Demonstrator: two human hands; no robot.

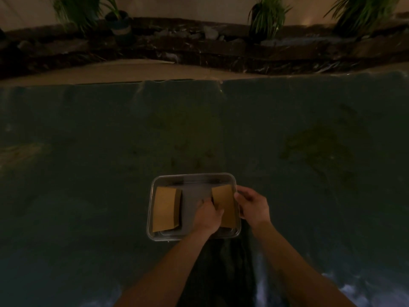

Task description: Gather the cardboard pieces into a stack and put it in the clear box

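Observation:
A clear box (192, 176) sits on the dark table near its front edge. Inside it, on the left, lies a stack of brown cardboard pieces (166, 209). A second cardboard stack (223, 202) is on the right side of the box. My left hand (208, 214) reaches into the box and grips this stack's left edge. My right hand (252, 206) is at the box's right rim, fingers against the stack's right edge. The lower part of that stack is hidden by my left hand.
The dark green table covering (199, 129) spreads wide around the box. A tan strip (124, 72) runs along the far edge. Beyond it is a dark stone ledge (199, 47) with potted plants (267, 16).

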